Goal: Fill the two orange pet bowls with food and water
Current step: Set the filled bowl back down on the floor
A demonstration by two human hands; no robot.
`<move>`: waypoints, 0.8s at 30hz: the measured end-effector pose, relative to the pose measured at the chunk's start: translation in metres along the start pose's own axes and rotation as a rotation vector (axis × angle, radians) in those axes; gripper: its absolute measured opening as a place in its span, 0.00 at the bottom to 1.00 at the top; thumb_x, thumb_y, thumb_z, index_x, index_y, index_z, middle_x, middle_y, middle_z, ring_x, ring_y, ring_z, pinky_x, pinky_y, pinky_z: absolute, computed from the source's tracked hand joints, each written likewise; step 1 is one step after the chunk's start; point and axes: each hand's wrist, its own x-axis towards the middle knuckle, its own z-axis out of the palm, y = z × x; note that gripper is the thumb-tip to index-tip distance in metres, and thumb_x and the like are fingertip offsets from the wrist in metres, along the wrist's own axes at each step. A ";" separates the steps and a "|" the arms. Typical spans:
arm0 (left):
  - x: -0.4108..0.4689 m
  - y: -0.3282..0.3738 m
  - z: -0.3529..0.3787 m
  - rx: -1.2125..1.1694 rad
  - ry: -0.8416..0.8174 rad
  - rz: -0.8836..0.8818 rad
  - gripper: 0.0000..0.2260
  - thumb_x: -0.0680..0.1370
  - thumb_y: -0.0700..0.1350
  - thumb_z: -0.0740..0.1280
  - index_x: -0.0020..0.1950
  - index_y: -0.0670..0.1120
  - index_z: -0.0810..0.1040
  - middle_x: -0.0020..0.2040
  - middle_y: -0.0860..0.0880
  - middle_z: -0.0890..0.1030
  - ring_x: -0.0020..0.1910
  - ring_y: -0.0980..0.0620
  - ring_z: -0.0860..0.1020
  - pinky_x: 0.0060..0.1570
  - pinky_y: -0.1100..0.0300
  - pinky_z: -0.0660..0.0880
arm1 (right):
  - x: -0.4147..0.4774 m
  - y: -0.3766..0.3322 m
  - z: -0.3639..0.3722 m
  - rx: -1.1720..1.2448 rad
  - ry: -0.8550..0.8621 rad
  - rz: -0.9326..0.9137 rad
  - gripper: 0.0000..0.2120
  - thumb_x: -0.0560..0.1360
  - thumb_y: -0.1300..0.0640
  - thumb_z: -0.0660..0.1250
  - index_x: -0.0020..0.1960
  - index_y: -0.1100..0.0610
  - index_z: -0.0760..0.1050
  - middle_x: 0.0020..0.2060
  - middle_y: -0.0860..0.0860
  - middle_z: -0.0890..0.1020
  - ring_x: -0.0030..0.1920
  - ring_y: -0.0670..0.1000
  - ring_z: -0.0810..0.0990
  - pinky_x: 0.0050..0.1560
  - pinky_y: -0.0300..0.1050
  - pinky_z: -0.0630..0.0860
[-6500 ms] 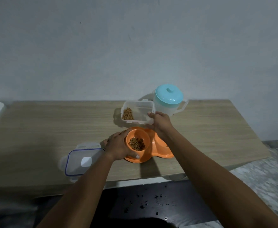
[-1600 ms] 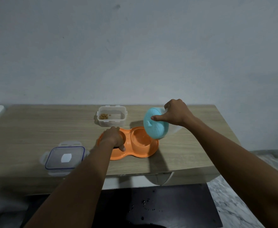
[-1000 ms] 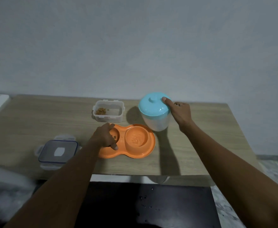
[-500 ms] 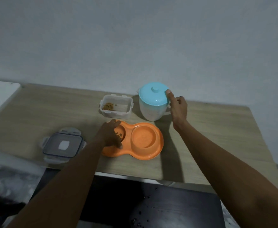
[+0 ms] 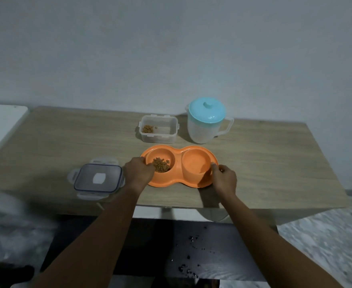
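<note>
Both hands pinch the orange double bowl [image 5: 179, 166] at the table's [image 5: 275, 163] near edge, left hand [image 5: 138, 172] fingers curled on the kibble-side rim, right hand [image 5: 224, 179] on the water side; keep it level, slide slowly.

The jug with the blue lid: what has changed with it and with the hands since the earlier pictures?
The right hand let go of the jug, which now stands upright on the table behind the orange double bowl, and moved to the bowl's right rim. The left hand stays at the left rim. Kibble, food container and lid are unchanged.
</note>
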 end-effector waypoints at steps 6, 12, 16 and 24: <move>0.006 -0.001 -0.003 -0.062 -0.021 -0.043 0.08 0.74 0.44 0.68 0.41 0.42 0.85 0.37 0.43 0.82 0.43 0.40 0.81 0.48 0.52 0.77 | -0.001 -0.005 0.001 0.072 -0.008 0.060 0.09 0.81 0.49 0.65 0.50 0.55 0.78 0.51 0.56 0.83 0.51 0.57 0.80 0.51 0.50 0.74; -0.011 0.012 -0.004 -0.096 0.004 0.006 0.05 0.75 0.47 0.68 0.44 0.50 0.84 0.35 0.50 0.80 0.43 0.43 0.80 0.54 0.51 0.77 | -0.007 0.000 -0.022 0.207 -0.004 0.124 0.19 0.79 0.48 0.67 0.64 0.58 0.79 0.55 0.54 0.82 0.58 0.57 0.80 0.64 0.59 0.77; -0.037 0.037 0.001 -0.180 0.001 0.037 0.19 0.74 0.48 0.70 0.66 0.52 0.81 0.50 0.48 0.84 0.46 0.48 0.78 0.49 0.56 0.73 | -0.011 0.006 -0.064 0.308 0.028 0.136 0.20 0.77 0.49 0.71 0.65 0.58 0.79 0.56 0.54 0.82 0.58 0.57 0.80 0.64 0.58 0.78; -0.120 0.119 0.052 -0.249 -0.034 0.119 0.23 0.70 0.50 0.71 0.66 0.53 0.81 0.59 0.49 0.84 0.58 0.45 0.81 0.61 0.48 0.77 | -0.005 0.031 -0.199 0.413 0.070 0.083 0.19 0.74 0.48 0.74 0.59 0.58 0.81 0.54 0.57 0.85 0.56 0.59 0.83 0.60 0.61 0.81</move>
